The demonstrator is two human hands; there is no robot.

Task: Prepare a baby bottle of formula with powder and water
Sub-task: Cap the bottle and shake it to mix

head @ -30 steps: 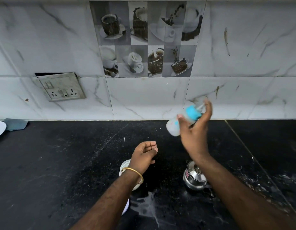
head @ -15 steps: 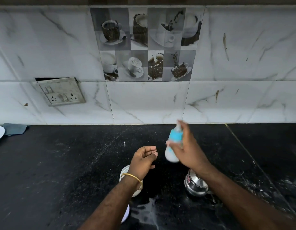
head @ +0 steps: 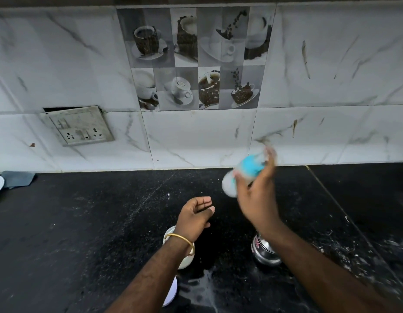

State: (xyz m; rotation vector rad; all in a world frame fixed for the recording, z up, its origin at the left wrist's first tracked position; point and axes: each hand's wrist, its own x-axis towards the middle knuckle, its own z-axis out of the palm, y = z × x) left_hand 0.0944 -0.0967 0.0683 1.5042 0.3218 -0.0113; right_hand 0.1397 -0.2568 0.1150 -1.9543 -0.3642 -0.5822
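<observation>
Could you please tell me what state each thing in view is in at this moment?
baby bottle: capped, tilted, blurred, held above the counter.
right hand: closed on the bottle.
left hand: open, empty.
white container: on the counter, partly hidden.
steel vessel: upright on the counter.
counter: wet near the front.

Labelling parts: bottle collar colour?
Bright blue collar, blurred, on the bottle; head view.
</observation>
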